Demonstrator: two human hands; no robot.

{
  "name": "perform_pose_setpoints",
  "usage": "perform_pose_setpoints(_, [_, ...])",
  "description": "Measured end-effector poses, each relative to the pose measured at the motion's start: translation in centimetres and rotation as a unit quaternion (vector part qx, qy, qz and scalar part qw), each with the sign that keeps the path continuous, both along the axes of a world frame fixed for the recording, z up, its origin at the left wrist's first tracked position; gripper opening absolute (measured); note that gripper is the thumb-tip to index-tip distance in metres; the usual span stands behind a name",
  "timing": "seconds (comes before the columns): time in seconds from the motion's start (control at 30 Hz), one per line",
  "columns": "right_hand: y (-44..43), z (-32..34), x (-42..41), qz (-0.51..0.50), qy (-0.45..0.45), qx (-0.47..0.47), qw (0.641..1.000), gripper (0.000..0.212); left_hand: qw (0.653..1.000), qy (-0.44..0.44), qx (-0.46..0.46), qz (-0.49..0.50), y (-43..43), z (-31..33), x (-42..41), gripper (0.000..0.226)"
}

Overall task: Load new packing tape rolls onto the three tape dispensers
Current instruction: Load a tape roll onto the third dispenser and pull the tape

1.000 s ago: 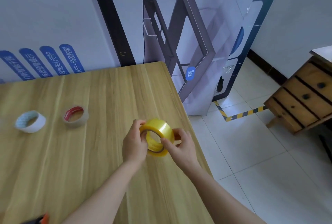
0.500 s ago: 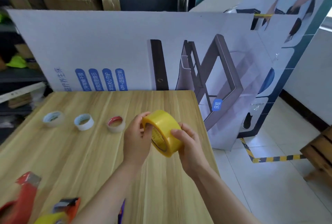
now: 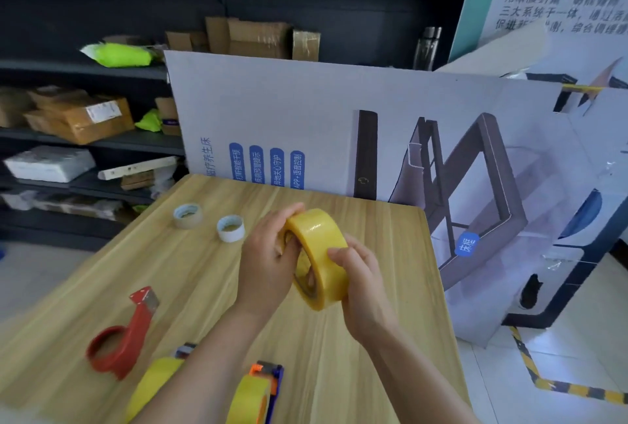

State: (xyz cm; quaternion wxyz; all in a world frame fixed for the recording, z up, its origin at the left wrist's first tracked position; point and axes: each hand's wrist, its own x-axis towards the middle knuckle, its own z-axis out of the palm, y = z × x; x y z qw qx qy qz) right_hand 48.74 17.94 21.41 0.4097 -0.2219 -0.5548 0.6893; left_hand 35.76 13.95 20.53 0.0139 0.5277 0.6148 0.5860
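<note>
- Dark shelves at the far left hold cardboard boxes and wrapped parcels.
- A red tape dispenser lies on the wooden table near its front left. It carries no roll. Its long axis runs from the ring at the near end to the metal blade plate at the far end, which points away and slightly right.
- At the near edge, a loaded yellow roll is partly hidden by the left forearm. Just beside it stands an orange-and-blue dispenser, also carrying a yellow roll.
- Two small pale tape rolls lie flat near the far left of the table, holes facing up, close together but apart.
- The left hand grips the yellow tape roll from its left side, fingers curled over the top rim.
- The roll is held on edge in the air over the middle of the table, between both hands. Its hole faces left and a little toward the person, so its axis runs roughly left to right, with the broad yellow band turned up and to the right.
- The right hand grips the roll from the right, its thumb lying on the outer band and its palm cupped under the near lower edge.
- A printed display board stands behind the table.
- A black-and-yellow striped line marks the tiled floor on the right.
</note>
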Motion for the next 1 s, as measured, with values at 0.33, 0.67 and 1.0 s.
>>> perform_pose_setpoints(0.33, [-4.6,1.4,-8.4,0.058,-0.031,0.024,0.998,0.038,0.997,0.064,0.002,0.037,-6.1,1.7,-8.8,0.032])
perform_pose_setpoints(0.67, [-11.0,2.0,-21.0,0.101,0.012,0.032,0.994,0.021,0.997,-0.051,-0.040,0.051,-12.1,2.3,-21.6,0.023])
perform_pose_setpoints(1.0, [-12.9,3.2,-27.8,0.124,0.026,-0.002,0.992,0.035,0.983,-0.135,-0.114,0.051,-13.4,2.8,-27.6,0.011])
